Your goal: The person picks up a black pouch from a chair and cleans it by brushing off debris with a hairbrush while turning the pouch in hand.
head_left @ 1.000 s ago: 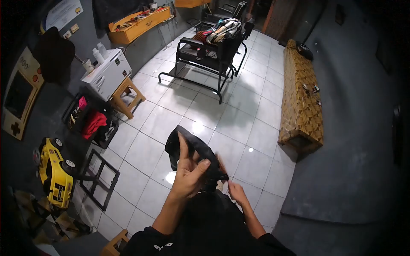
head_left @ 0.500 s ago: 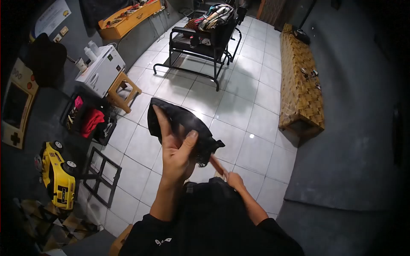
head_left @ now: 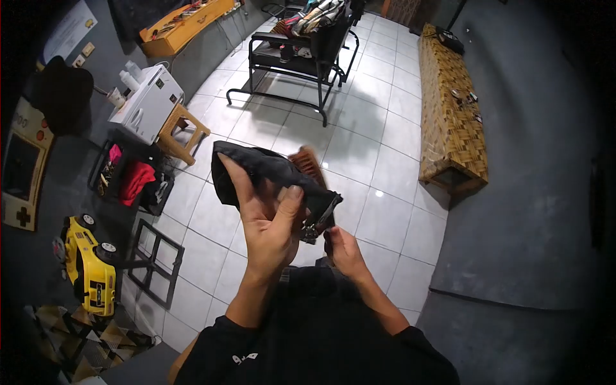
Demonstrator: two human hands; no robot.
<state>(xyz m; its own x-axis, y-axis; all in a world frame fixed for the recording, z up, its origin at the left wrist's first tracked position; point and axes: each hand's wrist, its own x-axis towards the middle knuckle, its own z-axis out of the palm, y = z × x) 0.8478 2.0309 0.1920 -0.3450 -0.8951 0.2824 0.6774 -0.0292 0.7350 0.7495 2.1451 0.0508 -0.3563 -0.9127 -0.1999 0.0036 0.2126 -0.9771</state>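
In front of my chest, my left hand (head_left: 269, 234) holds a black fabric cap (head_left: 263, 163), its inner side partly facing me. The thumb lies near the edge and the index finger stretches along the inside; the other fingers are partly hidden by cloth. Just to the right and lower, my right hand (head_left: 346, 253) is closed round the handle of a brown wooden brush (head_left: 309, 163). The brush head, with its rows of bristles, shows behind the cap's upper right side. Whether the bristles touch the cloth I cannot tell.
Ahead stands a black metal-framed chair (head_left: 285, 64) with cloths on it. At left are a white cabinet (head_left: 151, 106), a wooden stool (head_left: 183, 138), a yellow toy car (head_left: 90, 263) and a black frame (head_left: 154, 263). A long woven-pattern bench (head_left: 452, 122) runs along the right wall.
My right hand has moved up, bringing the brush head from below the cap to behind its upper right side. The cap has shifted slightly left and turned a little.
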